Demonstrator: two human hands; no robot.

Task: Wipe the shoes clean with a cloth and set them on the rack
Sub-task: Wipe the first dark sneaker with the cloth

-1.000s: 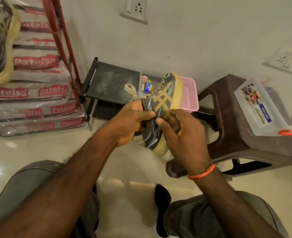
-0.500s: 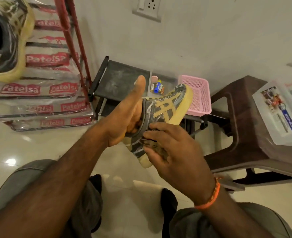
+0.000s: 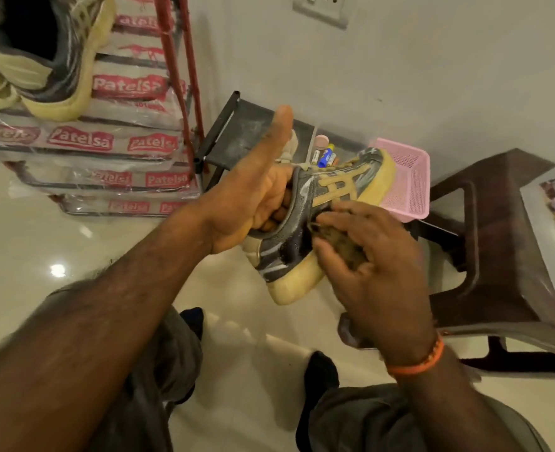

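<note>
Shoe, grey with tan stripes and a thick cream sole, is held in the air above the pale floor, toe toward a pink basket. Left hand grips its collar, fingers inside, thumb up. Right hand presses a brown cloth against the shoe's side. A matching shoe rests on stacked packets at upper left.

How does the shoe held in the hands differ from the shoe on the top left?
The held shoe is in the air, tilted toe-up; the other shoe rests on stacked packets. The left hand grips the held shoe while the right hand wipes it; nothing touches the other. Both are dark with yellowish soles.
</note>
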